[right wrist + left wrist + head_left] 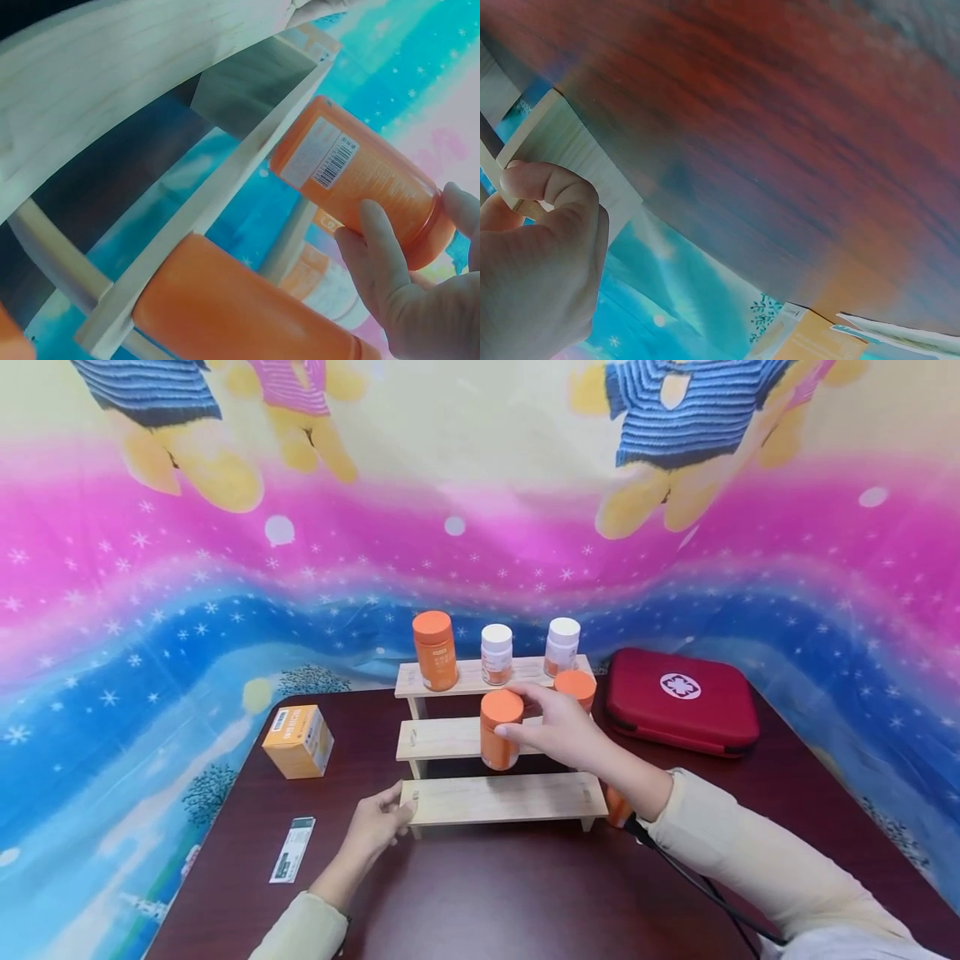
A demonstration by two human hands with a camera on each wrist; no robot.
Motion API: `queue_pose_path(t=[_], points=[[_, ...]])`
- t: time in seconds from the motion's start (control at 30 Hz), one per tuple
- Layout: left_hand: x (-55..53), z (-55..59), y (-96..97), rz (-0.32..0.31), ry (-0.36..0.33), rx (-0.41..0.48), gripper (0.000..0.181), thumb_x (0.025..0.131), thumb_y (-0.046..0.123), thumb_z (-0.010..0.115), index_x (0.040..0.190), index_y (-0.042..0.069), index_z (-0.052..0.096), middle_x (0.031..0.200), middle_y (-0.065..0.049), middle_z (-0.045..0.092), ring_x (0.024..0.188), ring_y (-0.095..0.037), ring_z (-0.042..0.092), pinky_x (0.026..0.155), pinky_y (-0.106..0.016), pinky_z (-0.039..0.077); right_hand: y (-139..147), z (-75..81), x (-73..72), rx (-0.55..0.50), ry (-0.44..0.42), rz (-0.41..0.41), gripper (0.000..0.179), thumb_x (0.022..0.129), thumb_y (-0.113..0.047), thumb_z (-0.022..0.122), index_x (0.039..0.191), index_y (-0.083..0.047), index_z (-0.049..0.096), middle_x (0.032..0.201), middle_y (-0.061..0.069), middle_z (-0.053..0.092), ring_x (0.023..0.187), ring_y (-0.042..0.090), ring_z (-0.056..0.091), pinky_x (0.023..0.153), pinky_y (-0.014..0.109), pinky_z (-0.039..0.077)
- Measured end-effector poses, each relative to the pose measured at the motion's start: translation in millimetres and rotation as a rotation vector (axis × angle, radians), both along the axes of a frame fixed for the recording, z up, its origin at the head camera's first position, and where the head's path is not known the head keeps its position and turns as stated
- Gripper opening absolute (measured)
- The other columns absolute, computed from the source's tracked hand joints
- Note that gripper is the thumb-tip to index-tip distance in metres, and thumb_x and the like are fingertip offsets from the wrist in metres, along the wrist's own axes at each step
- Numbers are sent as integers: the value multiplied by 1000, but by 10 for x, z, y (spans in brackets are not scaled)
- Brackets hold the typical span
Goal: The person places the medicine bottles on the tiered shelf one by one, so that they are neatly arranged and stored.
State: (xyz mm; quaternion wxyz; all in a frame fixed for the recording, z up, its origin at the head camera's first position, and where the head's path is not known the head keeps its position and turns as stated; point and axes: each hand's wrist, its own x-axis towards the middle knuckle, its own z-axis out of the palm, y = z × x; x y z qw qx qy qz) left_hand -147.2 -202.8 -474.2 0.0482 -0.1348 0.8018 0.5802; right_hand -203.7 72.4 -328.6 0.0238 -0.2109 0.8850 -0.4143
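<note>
My right hand [558, 727] holds an orange bottle [498, 743] by its upper part, at the middle step of a three-step wooden rack [480, 797]. In the right wrist view the bottle [330, 161] shows a barcode label, its base close to the step's edge; whether they touch, I cannot tell. Another orange bottle [575, 687] stands at that step's right end, partly behind the hand. On the top step are an orange bottle [435, 652] and two white-capped bottles [497, 656]. My left hand [375, 822] pinches the bottom step's left end between thumb and fingers.
A red zippered case [678, 702] lies right of the rack. Partly hidden by the right forearm, something orange [618, 807] sits by the bottom step. To the left are a yellow-orange box [298, 742] and a slim white-green packet [292, 850]. A patterned curtain [480, 510] hangs behind.
</note>
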Motion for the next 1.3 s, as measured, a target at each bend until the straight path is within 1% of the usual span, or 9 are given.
queue_pose_path(t=[0.13, 0.33, 0.57, 0.73, 0.83, 0.97, 1.13, 1.2, 1.3], points=[[-4, -21, 29, -10, 4, 7, 56, 86, 11, 65, 137, -2, 45, 67, -2, 58, 54, -14, 54, 46, -28, 44, -57, -18, -67, 40, -13, -40, 63, 80, -38, 74, 134, -17, 50, 120, 2, 61, 106, 20, 60, 85, 38, 51], [5, -18, 68, -18, 11, 9, 56, 86, 10, 65, 136, -3, 45, 65, -1, 57, 52, -13, 53, 45, -27, 43, -104, -9, -109, 37, -63, -101, 62, 82, -32, 73, 136, -14, 47, 122, 6, 60, 107, 22, 60, 89, 40, 50], [-2, 12, 74, -13, 13, 17, 56, 86, 10, 65, 137, -2, 45, 64, -1, 56, 52, -13, 52, 44, -27, 42, -117, -11, -149, 32, -51, -104, 65, 83, -30, 72, 139, -12, 43, 125, 8, 58, 110, 24, 59, 91, 41, 49], [-6, 7, 64, -9, 10, 20, 57, 86, 10, 66, 137, -1, 45, 64, -2, 56, 52, -14, 52, 46, -28, 44, -129, -1, -132, 49, -28, -98, 67, 84, -30, 71, 141, -13, 41, 128, 8, 56, 113, 24, 58, 92, 42, 48], [-1, 2, 58, -15, 7, 19, 57, 86, 11, 65, 137, -2, 45, 64, -2, 56, 52, -14, 52, 45, -28, 43, -136, 13, -80, 67, 29, -96, 71, 84, -29, 72, 144, -13, 37, 133, 9, 53, 116, 24, 56, 93, 43, 48], [0, 0, 56, -10, 8, 20, 56, 86, 9, 65, 137, -3, 45, 64, -1, 56, 52, -13, 52, 44, -27, 42, -141, 42, 8, 89, 183, -92, 72, 83, -28, 72, 144, -12, 37, 135, 9, 51, 122, 24, 51, 96, 44, 45], [10, 15, 44, -1, 4, 16, 56, 86, 9, 65, 137, -3, 44, 65, -1, 57, 52, -13, 53, 43, -26, 41, -109, 128, 143, 133, 384, -59, 61, 84, -25, 72, 139, -16, 46, 133, 5, 52, 122, 21, 49, 95, 44, 45], [12, 19, 36, 5, 1, 12, 57, 86, 9, 65, 137, -2, 44, 65, -2, 58, 52, -13, 53, 44, -26, 42, -74, 176, 199, 146, 438, -36, 56, 84, -24, 71, 135, -17, 51, 132, 3, 54, 121, 21, 50, 94, 43, 46], [8, 17, 19, 11, 4, 5, 56, 86, 9, 65, 137, -3, 44, 65, -1, 58, 53, -13, 54, 44, -27, 42, 4, 239, 272, 163, 486, -21, 50, 84, -25, 71, 131, -16, 55, 129, 3, 56, 118, 21, 52, 90, 41, 49]])
